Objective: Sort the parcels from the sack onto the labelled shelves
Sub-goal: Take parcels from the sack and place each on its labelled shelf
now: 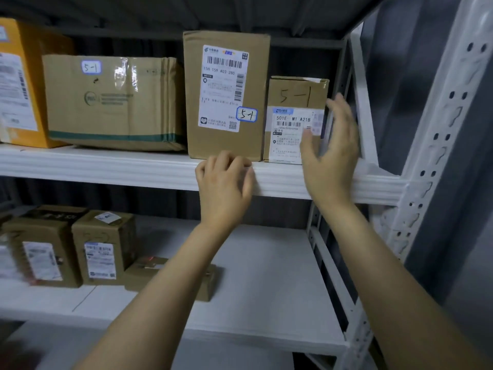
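A small brown parcel [293,97] with "5-1" handwritten on it stands at the right end of the upper white shelf [106,166]. My right hand [330,150] is spread open beside its right front corner, fingers apart, holding nothing. A taller upright parcel [226,145] with an EMS label and a "5-1" sticker stands just left of it. My left hand [225,182] rests with curled fingers on the shelf edge below this tall parcel, empty.
Further left on the upper shelf sit a wide carton [112,102] marked "5-1" and an orange box [29,84]. The lower shelf [266,276] holds several brown parcels [104,249] at its left. A perforated grey upright [437,156] bounds the right side.
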